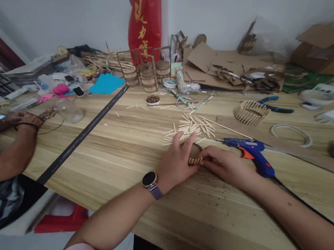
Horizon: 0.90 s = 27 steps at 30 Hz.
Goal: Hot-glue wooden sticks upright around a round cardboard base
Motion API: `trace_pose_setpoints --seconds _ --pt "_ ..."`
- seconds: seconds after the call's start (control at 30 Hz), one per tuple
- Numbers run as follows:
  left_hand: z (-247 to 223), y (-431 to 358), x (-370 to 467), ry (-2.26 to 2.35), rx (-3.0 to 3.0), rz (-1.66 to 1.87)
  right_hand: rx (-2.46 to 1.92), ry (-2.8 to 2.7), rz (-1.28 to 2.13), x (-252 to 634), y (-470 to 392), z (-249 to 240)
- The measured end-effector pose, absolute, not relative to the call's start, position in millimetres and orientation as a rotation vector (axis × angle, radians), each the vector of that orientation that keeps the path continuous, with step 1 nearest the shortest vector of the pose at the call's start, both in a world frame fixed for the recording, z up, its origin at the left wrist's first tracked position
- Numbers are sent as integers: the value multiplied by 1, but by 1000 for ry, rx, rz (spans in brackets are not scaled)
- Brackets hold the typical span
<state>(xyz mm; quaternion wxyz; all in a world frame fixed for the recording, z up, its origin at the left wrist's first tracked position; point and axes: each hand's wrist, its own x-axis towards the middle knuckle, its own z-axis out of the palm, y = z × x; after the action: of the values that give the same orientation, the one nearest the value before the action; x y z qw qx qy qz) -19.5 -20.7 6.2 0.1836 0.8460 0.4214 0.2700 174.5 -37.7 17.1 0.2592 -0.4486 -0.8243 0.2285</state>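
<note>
A small round basket base [195, 151] with short wooden sticks around its rim sits on the table between my hands. My left hand [174, 162], with a watch on its wrist, holds it from the left, fingers reaching over its far side. My right hand [224, 163] pinches at its near right edge; whatever lies between those fingertips is hidden. Just beyond is a loose pile of short sticks [191, 127]. To the right of my right hand, a blue glue gun [250, 150] lies with its nozzle pointing left. Dark crumbs are scattered on the tabletop near my hands.
A stick ring [251, 112] and blue-handled pliers [278, 106] lie at the right. Finished little baskets [148, 77] stand at the back beside a bowl of brown balls [153, 100]. Another person's hands [25, 120] work at the left, across a black strip [82, 134].
</note>
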Motion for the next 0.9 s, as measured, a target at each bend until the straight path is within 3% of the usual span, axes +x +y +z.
trace_pose_setpoints --seconds 0.2,0.4,0.53,0.67,0.9 --pt "6 -19 -23 1208 2333 767 -1311 -2134 389 190 -47 36" --pt "6 -20 -21 1206 2290 821 -1884 -1891 196 247 -64 39" --pt "4 -20 -18 1234 2296 867 -2153 -1760 281 274 -67 25" --pt "4 -21 -15 1258 2277 880 -2143 -1773 480 277 -65 18" --pt "4 -22 -14 1267 2276 866 -2069 -1729 386 282 -66 14"
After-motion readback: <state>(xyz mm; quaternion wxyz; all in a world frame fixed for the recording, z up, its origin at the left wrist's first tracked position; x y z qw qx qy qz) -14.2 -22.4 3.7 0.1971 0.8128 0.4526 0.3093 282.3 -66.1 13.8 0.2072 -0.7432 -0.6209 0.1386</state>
